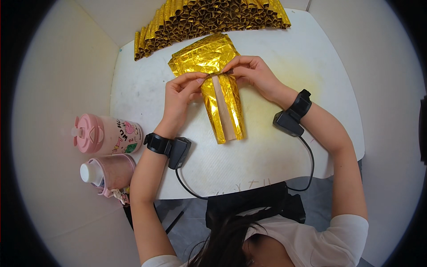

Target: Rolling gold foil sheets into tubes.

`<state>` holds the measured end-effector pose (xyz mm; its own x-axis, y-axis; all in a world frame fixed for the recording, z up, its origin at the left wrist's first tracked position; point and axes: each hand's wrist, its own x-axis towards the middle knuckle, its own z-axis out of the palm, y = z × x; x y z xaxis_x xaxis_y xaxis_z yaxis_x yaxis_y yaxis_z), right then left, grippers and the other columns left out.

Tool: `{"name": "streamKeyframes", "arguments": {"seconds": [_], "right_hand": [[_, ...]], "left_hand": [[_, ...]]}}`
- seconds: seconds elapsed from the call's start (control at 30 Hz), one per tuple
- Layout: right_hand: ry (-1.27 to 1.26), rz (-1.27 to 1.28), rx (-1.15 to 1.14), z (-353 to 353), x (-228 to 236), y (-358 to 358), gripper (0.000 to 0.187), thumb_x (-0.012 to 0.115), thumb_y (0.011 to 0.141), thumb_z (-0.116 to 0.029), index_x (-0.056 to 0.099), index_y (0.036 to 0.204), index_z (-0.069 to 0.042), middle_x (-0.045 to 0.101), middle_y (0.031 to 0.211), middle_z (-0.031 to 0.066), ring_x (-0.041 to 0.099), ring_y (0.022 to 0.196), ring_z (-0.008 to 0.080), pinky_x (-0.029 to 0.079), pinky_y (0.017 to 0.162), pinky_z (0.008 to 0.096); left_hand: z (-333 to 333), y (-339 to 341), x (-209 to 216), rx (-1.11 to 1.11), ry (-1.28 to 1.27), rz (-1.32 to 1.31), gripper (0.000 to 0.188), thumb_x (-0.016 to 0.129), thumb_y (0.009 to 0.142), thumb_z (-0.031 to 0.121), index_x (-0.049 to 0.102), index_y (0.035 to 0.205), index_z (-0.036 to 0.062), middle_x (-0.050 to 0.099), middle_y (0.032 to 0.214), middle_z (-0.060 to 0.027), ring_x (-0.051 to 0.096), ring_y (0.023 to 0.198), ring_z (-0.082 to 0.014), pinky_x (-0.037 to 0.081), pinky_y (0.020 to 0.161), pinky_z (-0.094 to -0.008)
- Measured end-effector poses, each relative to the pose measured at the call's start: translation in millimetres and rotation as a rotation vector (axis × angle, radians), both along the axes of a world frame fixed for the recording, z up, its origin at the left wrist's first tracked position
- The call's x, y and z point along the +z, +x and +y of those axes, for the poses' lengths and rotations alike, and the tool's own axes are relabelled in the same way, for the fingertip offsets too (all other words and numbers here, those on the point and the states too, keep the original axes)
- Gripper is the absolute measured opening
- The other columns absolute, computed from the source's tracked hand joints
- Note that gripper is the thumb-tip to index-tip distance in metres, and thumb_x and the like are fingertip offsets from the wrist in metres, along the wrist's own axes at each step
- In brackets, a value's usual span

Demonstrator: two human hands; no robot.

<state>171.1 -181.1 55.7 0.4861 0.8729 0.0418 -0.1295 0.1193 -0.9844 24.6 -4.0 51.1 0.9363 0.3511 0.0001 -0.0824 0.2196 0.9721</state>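
A sheet of gold foil paper (231,104) lies at the middle of the white table, its long sides folded inward so that a strip of plain tan backing shows between them. At its far end, my left hand (183,92) pinches the paper between thumb and fingers. My right hand (255,75) pinches it just to the right, its fingertips close to the left ones. Crinkled gold foil sheets (204,52) lie flat right behind the fingertips, partly under the folded piece. What exactly sits between the fingertips is partly hidden.
Many rolled gold foil tubes (209,20) are piled at the table's far edge. A pink-lidded bottle (109,133) and a pink pouch holding a white-capped bottle (116,171) stand left, near my left forearm. Cables run from black wrist devices (288,123). White walls flank the table (293,151).
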Motion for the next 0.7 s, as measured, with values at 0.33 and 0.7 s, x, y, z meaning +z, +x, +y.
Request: {"name": "streamKeyframes", "arguments": {"seconds": [0.33, 0.7], "right_hand": [[0.045, 0.010, 0.082, 0.6, -1.2, 2.8, 0.010, 0.051, 0.089, -0.010, 0.060, 0.093, -0.008, 0.057, 0.092, -0.0038, 0.052, 0.084, 0.0025, 0.044, 0.074, 0.0185], [-0.141, -0.049, 0.184, -1.7, 8.1, 4.4, 0.016, 0.054, 0.093, -0.016, 0.058, 0.106, -0.008, 0.059, 0.082, -0.0066, 0.053, 0.072, 0.0004, 0.044, 0.064, 0.0172]], "left_hand": [[0.3, -0.6, -3.7, -0.080, 0.024, -0.008, 0.018, 0.057, 0.089, 0.008, 0.064, 0.103, -0.0007, 0.065, 0.100, -0.0085, 0.062, 0.082, -0.0116, 0.052, 0.069, -0.0242], [-3.5, -0.9, -0.8, 0.048, 0.201, 0.043, 0.023, 0.067, 0.086, 0.008, 0.067, 0.106, -0.0033, 0.070, 0.091, -0.0081, 0.064, 0.077, -0.0088, 0.052, 0.068, -0.0217]]}}
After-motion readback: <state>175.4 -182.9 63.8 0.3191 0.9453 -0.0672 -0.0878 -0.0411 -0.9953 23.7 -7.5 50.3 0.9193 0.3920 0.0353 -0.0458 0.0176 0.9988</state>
